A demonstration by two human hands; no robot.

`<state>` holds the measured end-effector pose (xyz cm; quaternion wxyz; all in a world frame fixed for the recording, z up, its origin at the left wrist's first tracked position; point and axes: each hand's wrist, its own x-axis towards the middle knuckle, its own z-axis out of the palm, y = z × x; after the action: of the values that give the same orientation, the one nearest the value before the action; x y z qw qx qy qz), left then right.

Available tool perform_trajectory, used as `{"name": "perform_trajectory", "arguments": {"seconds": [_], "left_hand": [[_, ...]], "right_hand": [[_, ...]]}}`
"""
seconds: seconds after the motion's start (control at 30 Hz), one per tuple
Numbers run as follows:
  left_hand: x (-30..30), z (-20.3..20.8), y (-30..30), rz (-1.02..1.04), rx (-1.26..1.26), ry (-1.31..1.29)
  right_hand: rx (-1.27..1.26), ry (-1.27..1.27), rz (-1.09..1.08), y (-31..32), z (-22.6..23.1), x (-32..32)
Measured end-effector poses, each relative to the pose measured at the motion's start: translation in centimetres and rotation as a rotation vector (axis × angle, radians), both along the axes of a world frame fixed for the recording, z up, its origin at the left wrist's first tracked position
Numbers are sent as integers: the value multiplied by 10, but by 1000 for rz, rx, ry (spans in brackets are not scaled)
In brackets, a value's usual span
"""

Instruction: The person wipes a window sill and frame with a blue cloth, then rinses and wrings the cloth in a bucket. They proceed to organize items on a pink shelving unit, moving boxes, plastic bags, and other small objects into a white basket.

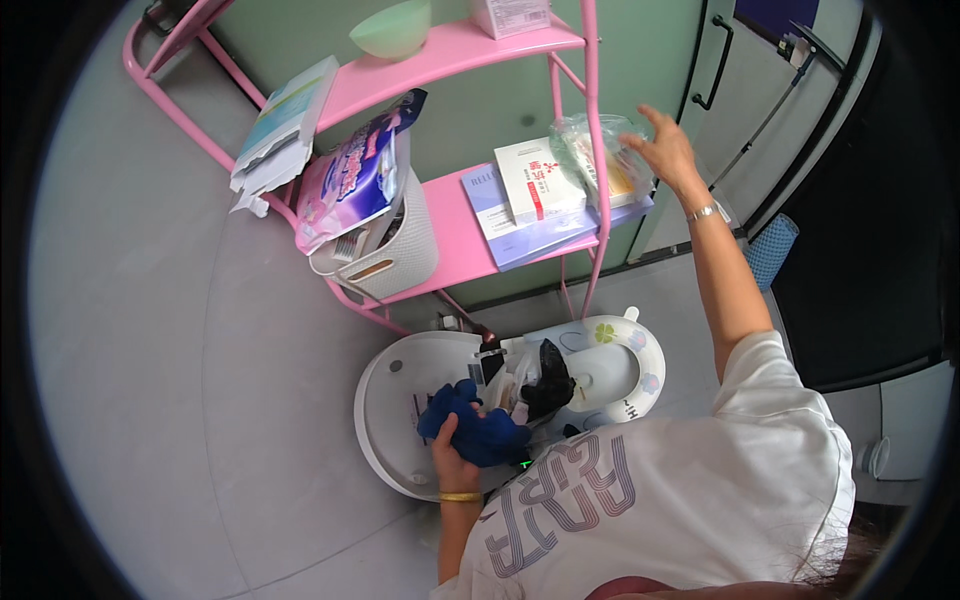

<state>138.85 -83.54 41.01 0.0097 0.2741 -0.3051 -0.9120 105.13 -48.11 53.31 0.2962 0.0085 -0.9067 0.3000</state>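
Note:
My left hand is closed round a bunched dark blue cloth, held above a round white basin. My right hand reaches up to the pink rack, its fingers spread, and holds nothing. Close beside those fingers is a clear plastic bag with something yellowish in it; whether they touch it I cannot tell. A white box with red print and a flat lilac box lie next to the bag on the middle shelf.
A white basket holds a purple-pink package at the shelf's left. Above stand a pale green bowl and a pink box. Below are a black plastic bag and a toilet seat with flower pictures. A door handle is at right.

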Motion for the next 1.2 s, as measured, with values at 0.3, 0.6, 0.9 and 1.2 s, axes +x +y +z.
{"name": "perform_trajectory", "arguments": {"seconds": [0.3,0.6,0.9,1.2], "left_hand": [[-19,9,28,-27,-43,1],[-16,5,45,-30,-45,20],[-35,20,73,-133,22,28],[-78,34,114,-337,-121,108]], "right_hand": [[-236,-451,25,24,-49,-61],[-1100,-323,374,33,-33,-73],[-921,-398,214,13,-61,-62],[-1502,-189,392,44,-46,1]]}}
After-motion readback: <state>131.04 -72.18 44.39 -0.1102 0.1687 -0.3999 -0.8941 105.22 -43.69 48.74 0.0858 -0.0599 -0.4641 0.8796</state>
